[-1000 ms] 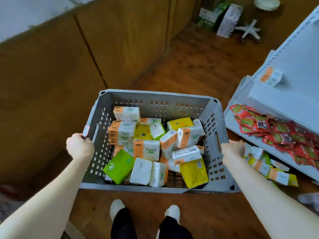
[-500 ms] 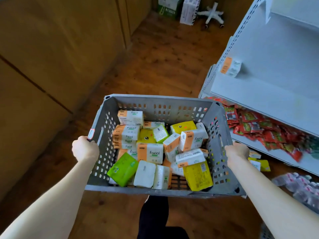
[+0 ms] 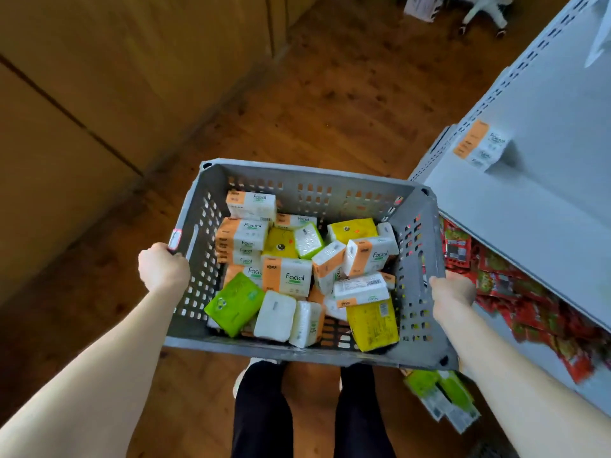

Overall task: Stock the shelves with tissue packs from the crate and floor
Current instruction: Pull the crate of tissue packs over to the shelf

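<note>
Crate (image 3: 307, 173) hangs in mid-air in front of the person, clear of the floor (image 3: 330, 110), carried by both hands. The left hand (image 3: 162, 267) has its grip curled round the rim at the crate's 9 o'clock side. The right hand (image 3: 453, 290) has its grip closed on the rim at 3 o'clock. The fingertips of both are hidden behind the walls, so I cannot tell how deep either hold goes.

Tissue packs (image 3: 287, 276) lie in a loose heap inside, some flat and some on edge, with a green pack (image 3: 234, 304) and a yellow pack (image 3: 372, 320) by the near wall. Floor packs (image 3: 439, 395) lie at 5 o'clock, beside the person's legs (image 3: 261, 411). One pack (image 3: 479, 145) stands alone on the shelf (image 3: 529, 209) at 2 o'clock. Red sachets (image 3: 515, 292) lie heaped below it at 4 o'clock, just beside the crate's wall.

Likely trouble:
- **Spill:** the load depends on two rim holds only, so a slip on either side would tip the crate and spill the heap.
- **Collision:** a swing toward 3 o'clock could clip the shelf edge or sweep sachets off.
- **Stumble:** a step toward 5 o'clock may land on the floor packs, crushing them or causing a stumble.
</note>
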Available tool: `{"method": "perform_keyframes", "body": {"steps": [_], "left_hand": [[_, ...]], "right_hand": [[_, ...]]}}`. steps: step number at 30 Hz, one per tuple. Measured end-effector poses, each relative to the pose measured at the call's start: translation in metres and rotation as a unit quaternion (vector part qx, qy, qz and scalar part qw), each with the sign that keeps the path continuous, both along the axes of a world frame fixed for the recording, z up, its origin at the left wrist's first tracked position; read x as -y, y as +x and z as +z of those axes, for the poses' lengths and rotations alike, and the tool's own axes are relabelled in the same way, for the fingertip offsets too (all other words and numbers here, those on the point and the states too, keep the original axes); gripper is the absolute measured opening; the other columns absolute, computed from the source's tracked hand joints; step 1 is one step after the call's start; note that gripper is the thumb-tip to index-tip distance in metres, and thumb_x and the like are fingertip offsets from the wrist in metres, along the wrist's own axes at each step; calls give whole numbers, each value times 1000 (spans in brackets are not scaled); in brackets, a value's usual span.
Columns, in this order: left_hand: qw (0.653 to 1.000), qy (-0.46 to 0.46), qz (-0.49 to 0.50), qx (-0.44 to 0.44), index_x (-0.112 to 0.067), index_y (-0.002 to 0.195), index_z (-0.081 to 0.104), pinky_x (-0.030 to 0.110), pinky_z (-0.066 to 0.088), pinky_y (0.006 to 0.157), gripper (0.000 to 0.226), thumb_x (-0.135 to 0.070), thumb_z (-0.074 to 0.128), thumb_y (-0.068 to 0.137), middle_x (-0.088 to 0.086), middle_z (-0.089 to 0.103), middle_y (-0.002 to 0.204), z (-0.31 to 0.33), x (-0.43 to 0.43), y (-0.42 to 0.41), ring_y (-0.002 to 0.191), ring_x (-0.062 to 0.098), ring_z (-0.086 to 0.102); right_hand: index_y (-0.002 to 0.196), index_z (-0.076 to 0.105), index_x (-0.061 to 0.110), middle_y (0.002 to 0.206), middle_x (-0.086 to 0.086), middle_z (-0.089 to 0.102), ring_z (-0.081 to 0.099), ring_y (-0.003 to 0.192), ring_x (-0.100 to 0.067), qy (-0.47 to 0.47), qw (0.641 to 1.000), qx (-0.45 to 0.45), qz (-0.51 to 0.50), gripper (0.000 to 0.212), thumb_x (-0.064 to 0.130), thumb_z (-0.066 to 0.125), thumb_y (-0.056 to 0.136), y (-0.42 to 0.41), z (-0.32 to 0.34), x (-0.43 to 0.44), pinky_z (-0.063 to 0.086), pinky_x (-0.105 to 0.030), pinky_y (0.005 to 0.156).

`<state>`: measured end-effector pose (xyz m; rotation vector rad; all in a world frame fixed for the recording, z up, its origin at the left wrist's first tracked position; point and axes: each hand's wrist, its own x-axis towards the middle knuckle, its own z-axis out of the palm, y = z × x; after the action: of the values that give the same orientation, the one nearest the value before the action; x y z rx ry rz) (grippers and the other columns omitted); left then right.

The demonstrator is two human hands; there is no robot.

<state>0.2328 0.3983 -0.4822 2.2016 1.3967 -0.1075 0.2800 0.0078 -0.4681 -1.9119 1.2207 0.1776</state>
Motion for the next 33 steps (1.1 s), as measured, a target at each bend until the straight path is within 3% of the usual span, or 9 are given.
{"method": "perform_keyframes", "body": {"steps": [5, 9, 11, 14, 16, 19, 22, 27, 33], "left_hand": [[993, 8, 115, -7, 1, 123, 55, 43, 49, 90, 35, -6, 59, 89, 21, 57, 119, -14, 36, -27, 106, 37, 58], [982, 4, 186, -22, 1, 122, 55, 43, 50, 90, 35, -8, 59, 89, 20, 57, 119, -36, 55, -58, 105, 36, 59], [976, 0, 218, -26, 1, 122, 54, 43, 50, 90, 34, -9, 59, 89, 20, 57, 120, -48, 60, -73, 105, 36, 59], [966, 1, 258, -29, 2, 122, 54, 43, 49, 91, 34, -8, 57, 90, 21, 56, 121, -69, 67, -92, 107, 36, 58], [960, 5, 278, -27, 2, 122, 54, 42, 48, 92, 33, -8, 56, 91, 21, 56, 121, -91, 71, -102, 108, 35, 57], [956, 11, 294, -22, 2, 122, 53, 43, 47, 93, 32, -8, 55, 91, 21, 56, 121, -136, 76, -114, 109, 36, 56], [952, 13, 305, -25, 3, 121, 54, 44, 47, 94, 31, -8, 55, 91, 21, 56, 122, -187, 77, -121, 110, 36, 56], [949, 10, 315, -24, 3, 122, 54, 44, 46, 94, 33, -10, 54, 92, 20, 57, 120, -267, 76, -126, 109, 36, 57], [944, -6, 331, -8, 3, 123, 54, 42, 46, 95, 33, -9, 53, 92, 20, 57, 121, -338, 79, -121, 110, 35, 57]], "right_hand": [[107, 64, 0, 78, -8, 54, 48, 73, -22, -8, 995, -4, 104, 23, 0, 48, 90, 37, -18, 22, 37, -28, 64], [91, 63, 4, 81, -12, 54, 47, 75, -23, -20, 983, -15, 183, 17, -1, 47, 89, 54, -42, 23, 33, -24, 52], [86, 62, 4, 75, -11, 53, 47, 74, -22, -21, 978, -16, 207, 17, -2, 47, 88, 61, -56, 19, 33, -27, 54], [102, 65, 1, 87, -15, 60, 50, 80, -22, -29, 969, -12, 245, 21, -1, 48, 89, 69, -84, 8, 38, -29, 68], [105, 63, -2, 97, -17, 63, 52, 82, -22, -23, 963, -3, 268, 22, -1, 48, 89, 74, -113, 1, 41, -31, 70], [101, 60, -10, 87, -16, 58, 56, 82, -31, -26, 953, -1, 301, 19, -1, 47, 90, 79, -169, -8, 44, -36, 71], [103, 56, -17, 96, -29, 62, 51, 78, -25, -16, 951, 3, 308, 23, -1, 49, 88, 84, -232, -17, 40, -34, 69], [105, 63, -2, 91, -6, 56, 50, 85, -17, 20, 951, 18, 307, 20, -1, 50, 89, 95, -316, -31, 37, -25, 78], [106, 64, 3, 96, -6, 59, 52, 89, -18, 14, 938, 40, 345, 22, 0, 48, 91, 111, -378, -45, 41, -27, 81]]}}
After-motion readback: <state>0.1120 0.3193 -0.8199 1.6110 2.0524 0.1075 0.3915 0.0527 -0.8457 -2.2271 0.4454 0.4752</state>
